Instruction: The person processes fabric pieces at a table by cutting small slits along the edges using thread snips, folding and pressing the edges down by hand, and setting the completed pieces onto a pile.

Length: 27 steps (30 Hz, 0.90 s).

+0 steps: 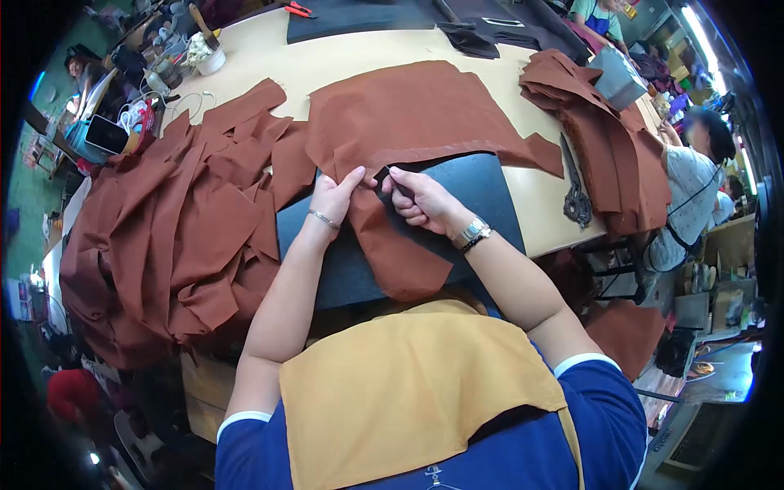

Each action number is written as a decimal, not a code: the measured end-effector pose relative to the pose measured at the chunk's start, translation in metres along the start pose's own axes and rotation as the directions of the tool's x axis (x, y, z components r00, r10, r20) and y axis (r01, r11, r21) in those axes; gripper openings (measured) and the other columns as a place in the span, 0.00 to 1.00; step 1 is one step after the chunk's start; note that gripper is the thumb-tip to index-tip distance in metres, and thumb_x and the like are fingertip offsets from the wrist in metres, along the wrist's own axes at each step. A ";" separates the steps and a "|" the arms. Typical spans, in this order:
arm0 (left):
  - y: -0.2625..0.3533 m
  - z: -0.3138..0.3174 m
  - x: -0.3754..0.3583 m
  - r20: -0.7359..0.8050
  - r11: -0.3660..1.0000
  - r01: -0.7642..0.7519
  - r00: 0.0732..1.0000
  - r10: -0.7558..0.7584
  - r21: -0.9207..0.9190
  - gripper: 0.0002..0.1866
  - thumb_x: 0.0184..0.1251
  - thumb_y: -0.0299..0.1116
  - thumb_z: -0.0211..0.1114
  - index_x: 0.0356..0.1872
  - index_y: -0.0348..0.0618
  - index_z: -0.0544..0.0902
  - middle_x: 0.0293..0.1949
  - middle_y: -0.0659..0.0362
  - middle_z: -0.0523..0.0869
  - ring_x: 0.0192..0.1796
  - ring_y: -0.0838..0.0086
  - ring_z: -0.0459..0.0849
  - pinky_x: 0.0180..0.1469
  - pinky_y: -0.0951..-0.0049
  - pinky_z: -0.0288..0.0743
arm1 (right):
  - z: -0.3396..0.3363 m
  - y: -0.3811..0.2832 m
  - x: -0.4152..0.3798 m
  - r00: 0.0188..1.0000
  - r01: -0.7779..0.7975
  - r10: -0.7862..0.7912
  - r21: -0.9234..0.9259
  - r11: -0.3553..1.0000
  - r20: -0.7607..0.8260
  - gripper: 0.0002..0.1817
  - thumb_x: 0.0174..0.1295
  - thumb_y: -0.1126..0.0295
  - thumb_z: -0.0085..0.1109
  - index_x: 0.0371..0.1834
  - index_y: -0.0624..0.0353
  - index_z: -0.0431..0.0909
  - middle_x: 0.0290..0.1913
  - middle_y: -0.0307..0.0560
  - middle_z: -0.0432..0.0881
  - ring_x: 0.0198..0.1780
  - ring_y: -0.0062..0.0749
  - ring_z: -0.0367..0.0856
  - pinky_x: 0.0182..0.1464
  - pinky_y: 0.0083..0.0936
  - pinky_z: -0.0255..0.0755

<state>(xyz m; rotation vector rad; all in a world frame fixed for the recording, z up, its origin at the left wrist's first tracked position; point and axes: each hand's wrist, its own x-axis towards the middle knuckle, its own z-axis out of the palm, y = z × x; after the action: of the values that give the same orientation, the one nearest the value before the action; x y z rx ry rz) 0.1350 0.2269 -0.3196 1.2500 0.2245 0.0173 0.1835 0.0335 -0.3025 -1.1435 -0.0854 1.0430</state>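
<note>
A large reddish-brown leather-like piece [408,106] lies across the middle of the table, its lower part folded over a dark board [482,184]. My left hand [335,198] pinches the piece near its lower edge, thumb on top. Just to the right, my right hand [420,202] is closed around a small dark tool [382,175], whose tip is beside the material's edge. Between and below both hands a flap [400,253] of the same material hangs toward my apron. The tool's exact shape is hidden by my fingers.
A heap of brown pieces [163,237] covers the left side, another stack [604,147] the right. Dark scissors [576,192] lie beside that stack. A white pot [210,59] with a brush stands back left; red-handled snips [300,10] lie behind. A seated person [690,180] is at right.
</note>
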 end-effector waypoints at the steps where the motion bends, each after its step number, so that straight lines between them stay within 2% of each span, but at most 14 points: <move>1: 0.000 0.001 0.000 -0.003 1.000 -0.003 1.000 0.003 -0.014 0.12 0.72 0.34 0.65 0.34 0.35 0.87 0.35 0.57 0.90 0.34 0.77 0.86 0.41 0.77 0.79 | 0.001 -0.002 -0.002 1.000 -0.029 0.030 0.022 0.999 -0.001 0.19 0.78 0.49 0.41 0.42 0.53 0.71 0.21 0.28 0.62 0.16 0.11 0.52 0.15 0.11 0.46; 3: 0.000 0.000 0.001 -0.002 1.000 -0.012 1.000 0.012 -0.017 0.12 0.72 0.34 0.65 0.33 0.35 0.87 0.35 0.57 0.90 0.34 0.77 0.86 0.41 0.78 0.79 | 0.003 -0.005 -0.006 0.996 -0.085 0.085 0.067 0.994 -0.004 0.19 0.78 0.50 0.41 0.41 0.53 0.71 0.20 0.28 0.62 0.16 0.11 0.52 0.15 0.11 0.47; 6: -0.006 -0.003 0.004 0.014 1.000 -0.028 1.000 0.028 0.009 0.12 0.72 0.34 0.65 0.33 0.35 0.87 0.34 0.57 0.90 0.34 0.77 0.86 0.41 0.77 0.79 | 0.005 -0.005 0.001 0.997 -0.078 0.080 0.087 0.993 -0.022 0.19 0.77 0.50 0.42 0.40 0.54 0.71 0.20 0.28 0.61 0.16 0.12 0.52 0.15 0.11 0.47; 9: -0.006 -0.002 0.005 0.013 0.999 -0.033 0.999 0.033 -0.002 0.12 0.71 0.34 0.65 0.33 0.35 0.87 0.34 0.57 0.90 0.34 0.77 0.86 0.40 0.77 0.80 | 0.006 -0.003 0.000 1.000 -0.007 0.008 0.007 1.000 -0.017 0.19 0.77 0.49 0.42 0.39 0.53 0.72 0.20 0.28 0.61 0.15 0.10 0.52 0.15 0.10 0.47; 15: -0.004 -0.002 0.003 0.019 0.999 -0.037 0.999 0.037 -0.020 0.11 0.71 0.33 0.65 0.33 0.35 0.87 0.34 0.56 0.90 0.34 0.76 0.87 0.40 0.77 0.80 | 0.006 -0.001 -0.006 0.998 -0.046 0.048 0.024 0.999 -0.046 0.19 0.77 0.50 0.43 0.38 0.52 0.72 0.20 0.28 0.62 0.15 0.10 0.52 0.15 0.10 0.48; 18: -0.007 0.000 0.005 0.021 0.999 -0.043 0.999 0.044 -0.031 0.12 0.71 0.33 0.65 0.33 0.34 0.87 0.35 0.56 0.90 0.34 0.76 0.86 0.40 0.77 0.80 | 0.012 -0.004 -0.001 0.996 -0.026 0.025 -0.008 1.000 -0.081 0.19 0.77 0.50 0.43 0.38 0.53 0.72 0.20 0.27 0.61 0.15 0.10 0.52 0.15 0.10 0.47; 20: -0.005 -0.001 0.004 0.018 0.998 -0.048 0.999 0.049 -0.045 0.12 0.71 0.34 0.65 0.33 0.34 0.87 0.35 0.56 0.90 0.34 0.76 0.86 0.41 0.77 0.80 | 0.008 0.000 -0.002 0.999 0.004 -0.005 -0.023 1.000 -0.046 0.19 0.77 0.49 0.43 0.39 0.53 0.72 0.20 0.27 0.61 0.16 0.10 0.52 0.15 0.10 0.47; 23: 0.000 -0.001 0.001 0.006 1.000 -0.018 1.000 0.018 0.002 0.11 0.71 0.34 0.65 0.32 0.35 0.87 0.34 0.56 0.89 0.35 0.75 0.87 0.42 0.76 0.80 | 0.007 0.001 -0.004 0.999 -0.009 0.008 -0.030 1.000 -0.048 0.19 0.77 0.49 0.43 0.38 0.52 0.72 0.20 0.27 0.61 0.16 0.10 0.52 0.15 0.10 0.47; 27: -0.005 -0.002 0.005 0.031 0.998 -0.056 0.998 0.056 0.004 0.11 0.71 0.34 0.65 0.34 0.34 0.86 0.34 0.56 0.89 0.37 0.74 0.87 0.43 0.74 0.81 | 0.015 -0.004 -0.002 0.996 -0.039 0.037 -0.023 0.999 -0.083 0.19 0.77 0.50 0.43 0.36 0.52 0.72 0.19 0.27 0.60 0.15 0.10 0.51 0.15 0.10 0.46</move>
<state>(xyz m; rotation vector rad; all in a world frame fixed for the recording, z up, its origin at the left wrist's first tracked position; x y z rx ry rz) 0.1393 0.2280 -0.3255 1.2600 0.1625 0.0457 0.1767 0.0419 -0.2915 -1.2137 -0.0111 1.0295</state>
